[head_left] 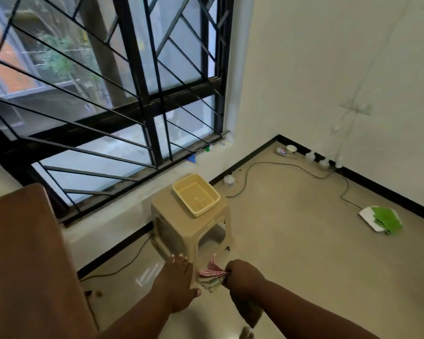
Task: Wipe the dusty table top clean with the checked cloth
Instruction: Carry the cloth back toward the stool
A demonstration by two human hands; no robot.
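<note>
The brown table top (22, 260) fills the lower left of the head view. My right hand (242, 277) is closed on the bunched red-and-white checked cloth (212, 272), held in the air over the floor to the right of the table. My left hand (176, 282) is beside the cloth with flat, spread fingers and holds nothing. Both hands are away from the table top, near the foot of a stool.
A beige plastic stool (194, 228) stands under the barred window (108, 94) with a yellow basket (196, 196) on it. A black cable (291, 167), small bottles (311, 156) and a green-and-white cloth (382, 220) lie on the tiled floor by the wall.
</note>
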